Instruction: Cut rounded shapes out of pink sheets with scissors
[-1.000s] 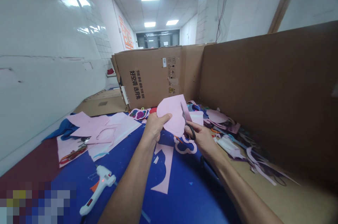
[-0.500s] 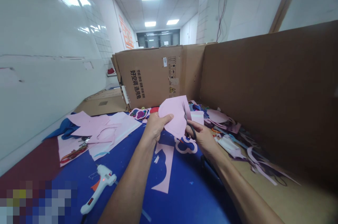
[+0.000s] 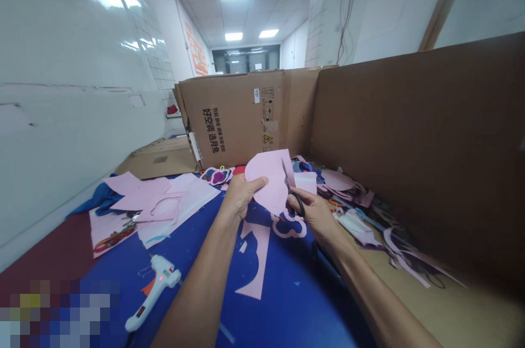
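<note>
My left hand (image 3: 243, 192) pinches a pink sheet (image 3: 267, 175), paper or thin felt, at its left edge, thumb on top. The sheet has a rounded outline on the left and is held up above the blue table. In my right hand (image 3: 314, 208) is a pair of scissors (image 3: 299, 204) with dark handles; its blades lie in a cut near the sheet's right side. A strip to the right of that cut bends away. Below the sheet, a pink cloud-shaped outline (image 3: 290, 236) and a pink offcut (image 3: 262, 266) with a curved edge rest on the table.
A white glue gun (image 3: 158, 288) with a lit red light lies at the front left. Pink sheets (image 3: 143, 195) spread over the left side. Scraps (image 3: 361, 227) pile up on the right. Cardboard panels (image 3: 238, 118) stand along the back and right.
The scissor blades have closed somewhat within the cut, and the right strip stands slightly farther apart from the sheet. Both hands stay almost in place.
</note>
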Tool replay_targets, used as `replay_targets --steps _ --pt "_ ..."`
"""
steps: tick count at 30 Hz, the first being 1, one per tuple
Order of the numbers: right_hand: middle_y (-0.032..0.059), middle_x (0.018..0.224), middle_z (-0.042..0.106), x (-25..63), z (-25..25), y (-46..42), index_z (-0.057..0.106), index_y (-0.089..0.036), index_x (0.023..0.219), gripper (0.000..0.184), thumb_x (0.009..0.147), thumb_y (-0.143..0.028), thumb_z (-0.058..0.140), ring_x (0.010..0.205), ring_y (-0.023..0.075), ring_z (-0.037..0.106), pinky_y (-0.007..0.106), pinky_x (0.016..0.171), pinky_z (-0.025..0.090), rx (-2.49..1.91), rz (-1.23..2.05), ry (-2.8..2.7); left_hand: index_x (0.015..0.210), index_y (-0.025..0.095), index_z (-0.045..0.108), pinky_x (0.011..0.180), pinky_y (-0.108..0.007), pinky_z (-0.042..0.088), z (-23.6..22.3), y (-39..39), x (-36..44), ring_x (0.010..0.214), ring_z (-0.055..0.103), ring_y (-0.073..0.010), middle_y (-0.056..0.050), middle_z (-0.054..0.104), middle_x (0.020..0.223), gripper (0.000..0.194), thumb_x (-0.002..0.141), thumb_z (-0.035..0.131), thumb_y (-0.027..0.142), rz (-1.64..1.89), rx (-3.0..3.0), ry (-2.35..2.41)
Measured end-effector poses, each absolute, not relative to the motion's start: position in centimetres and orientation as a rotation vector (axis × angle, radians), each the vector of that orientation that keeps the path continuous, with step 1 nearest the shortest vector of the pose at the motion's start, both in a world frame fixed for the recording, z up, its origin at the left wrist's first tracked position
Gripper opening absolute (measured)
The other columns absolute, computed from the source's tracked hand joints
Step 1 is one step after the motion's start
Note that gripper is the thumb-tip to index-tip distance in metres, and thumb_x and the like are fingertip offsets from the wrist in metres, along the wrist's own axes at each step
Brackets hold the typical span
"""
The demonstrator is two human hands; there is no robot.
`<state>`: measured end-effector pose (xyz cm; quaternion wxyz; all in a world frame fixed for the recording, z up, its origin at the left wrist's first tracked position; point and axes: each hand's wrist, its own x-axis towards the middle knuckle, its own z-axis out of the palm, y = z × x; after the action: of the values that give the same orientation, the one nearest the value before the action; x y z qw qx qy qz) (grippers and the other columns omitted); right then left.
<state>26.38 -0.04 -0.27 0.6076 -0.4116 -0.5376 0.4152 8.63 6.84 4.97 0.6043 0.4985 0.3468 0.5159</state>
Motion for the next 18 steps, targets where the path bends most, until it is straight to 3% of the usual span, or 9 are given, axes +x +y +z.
replay_targets --steps 7,12,18 --pt "0.0004 0.069 0.062 25.98 0.27 -0.25 0.075 -0.019 0.076 0.037 0.077 -0.056 0.082 0.067 0.0169 0.051 0.029 0.062 0.04 -0.967 0.992 -1.193 0.091 0.008 0.08 0.064 -0.035 0.061 4.81 7.0 8.56 0.068 0.075 -0.026 -0.016 0.081 0.087 0.038 0.057 0.089 0.025 1.193 1.134 0.823" --pt "0.0 0.072 0.064 26.02 0.0 -0.11 0.08 -0.018 0.088 0.035 0.075 -0.051 0.084 0.067 0.0155 0.051 0.027 0.062 0.04 -0.947 1.012 -1.172 0.09 0.008 0.08 0.064 -0.034 0.061 5.02 6.9 8.45 0.069 0.076 -0.026 -0.016 0.081 0.088 0.039 0.057 0.09 0.026 1.183 1.156 0.819" --pt "0.0001 0.07 0.063 26.04 -0.08 -0.09 0.082 -0.017 0.103 0.044 0.075 -0.05 0.083 0.066 0.0155 0.049 0.028 0.061 0.04 -0.968 0.997 -1.147 0.087 0.009 0.08 0.065 -0.034 0.061 5.16 6.81 8.27 0.067 0.075 -0.0239 -0.016 0.081 0.091 0.036 0.056 0.09 0.024 1.144 1.17 0.816"
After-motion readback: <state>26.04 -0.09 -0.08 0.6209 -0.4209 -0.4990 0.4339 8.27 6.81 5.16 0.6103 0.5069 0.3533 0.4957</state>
